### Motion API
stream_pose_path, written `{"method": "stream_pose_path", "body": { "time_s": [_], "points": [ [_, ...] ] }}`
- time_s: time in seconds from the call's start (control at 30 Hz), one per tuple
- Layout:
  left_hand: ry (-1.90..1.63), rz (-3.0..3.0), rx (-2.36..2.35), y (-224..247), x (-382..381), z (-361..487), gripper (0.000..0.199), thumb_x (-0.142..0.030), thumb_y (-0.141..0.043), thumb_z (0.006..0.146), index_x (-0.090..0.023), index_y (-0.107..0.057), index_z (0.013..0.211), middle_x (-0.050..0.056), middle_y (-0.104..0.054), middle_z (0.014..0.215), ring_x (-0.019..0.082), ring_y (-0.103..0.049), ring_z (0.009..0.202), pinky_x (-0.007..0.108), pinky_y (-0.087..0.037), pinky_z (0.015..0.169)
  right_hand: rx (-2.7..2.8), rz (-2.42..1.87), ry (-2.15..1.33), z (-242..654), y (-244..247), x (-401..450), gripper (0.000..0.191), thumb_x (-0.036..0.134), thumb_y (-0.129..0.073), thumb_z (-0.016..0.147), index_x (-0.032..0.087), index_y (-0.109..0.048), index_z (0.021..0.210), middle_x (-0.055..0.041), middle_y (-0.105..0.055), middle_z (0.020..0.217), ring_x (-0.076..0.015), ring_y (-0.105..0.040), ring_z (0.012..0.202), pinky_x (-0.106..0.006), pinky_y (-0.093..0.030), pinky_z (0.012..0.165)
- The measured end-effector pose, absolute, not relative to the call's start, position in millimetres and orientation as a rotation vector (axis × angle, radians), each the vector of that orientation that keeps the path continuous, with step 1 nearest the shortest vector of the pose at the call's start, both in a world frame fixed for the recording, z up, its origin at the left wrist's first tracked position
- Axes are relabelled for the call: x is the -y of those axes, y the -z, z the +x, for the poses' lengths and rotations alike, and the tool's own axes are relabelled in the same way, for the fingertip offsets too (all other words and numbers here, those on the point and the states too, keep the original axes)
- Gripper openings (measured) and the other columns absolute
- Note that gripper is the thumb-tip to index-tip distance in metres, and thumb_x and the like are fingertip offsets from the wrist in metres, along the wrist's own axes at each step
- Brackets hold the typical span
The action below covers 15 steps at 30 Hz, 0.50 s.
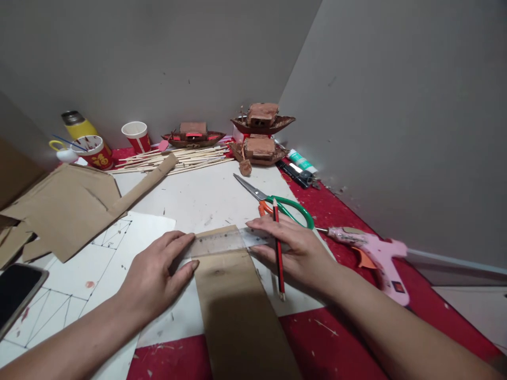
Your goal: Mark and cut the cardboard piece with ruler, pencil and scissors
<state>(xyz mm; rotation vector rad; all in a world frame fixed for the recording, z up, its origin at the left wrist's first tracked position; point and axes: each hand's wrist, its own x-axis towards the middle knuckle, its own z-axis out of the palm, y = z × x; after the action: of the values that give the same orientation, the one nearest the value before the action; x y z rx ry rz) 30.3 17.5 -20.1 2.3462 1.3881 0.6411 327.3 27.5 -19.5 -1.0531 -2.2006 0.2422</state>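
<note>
A clear ruler (pixel 219 242) lies across the far end of a long cardboard strip (pixel 237 311). My left hand (pixel 160 264) grips the ruler's left end, fingertips on its far edge and thumb at the strip's near left side. At the ruler's right end, my right hand (pixel 295 248) holds it between fingers and thumb. A red and black pencil (pixel 279 253) is tucked in the same hand, its sharpened tip pointing away from me. Just beyond my right hand lie scissors (pixel 293 207) with green and orange handles.
A pink glue gun (pixel 376 253) lies at the right. Cardboard pieces (pixel 75 206), a drawing sheet (pixel 106 264) and a phone (pixel 19 295) are at the left. Wooden sticks (pixel 178 161), cups (pixel 137 138) and model boats (pixel 261 119) stand or lie at the back.
</note>
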Motion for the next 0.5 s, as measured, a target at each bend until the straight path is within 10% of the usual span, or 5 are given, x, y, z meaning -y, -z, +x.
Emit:
{"method": "stream_pose_path", "body": {
  "time_s": [0.27, 0.5],
  "points": [
    [-0.924, 2.214, -1.279, 13, -20, 29, 0.021, -0.026, -0.062, 0.091, -0.024, -0.076, 0.106, 0.009, -0.076, 0.102, 0.023, -0.070, 0.094, 0.037, -0.055, 0.084, 1.938, -1.124, -0.493, 332, 13, -25, 0.027, 0.023, -0.073, 0.083, 0.024, -0.072, 0.110, -0.0082, -0.077, 0.102, -0.0251, -0.073, 0.089, -0.041, -0.060, 0.083],
    [-0.846, 1.368, -1.318, 7, -22, 35, 0.016, -0.035, -0.070, 0.084, -0.022, -0.079, 0.088, 0.002, -0.068, 0.063, 0.015, -0.057, 0.055, 0.027, -0.046, 0.054, 1.185, -1.139, -1.172, 325, 6, -25, 0.027, 0.031, -0.083, 0.075, 0.023, -0.073, 0.098, -0.0045, -0.076, 0.081, -0.0149, -0.067, 0.059, -0.026, -0.060, 0.049]
  ]
}}
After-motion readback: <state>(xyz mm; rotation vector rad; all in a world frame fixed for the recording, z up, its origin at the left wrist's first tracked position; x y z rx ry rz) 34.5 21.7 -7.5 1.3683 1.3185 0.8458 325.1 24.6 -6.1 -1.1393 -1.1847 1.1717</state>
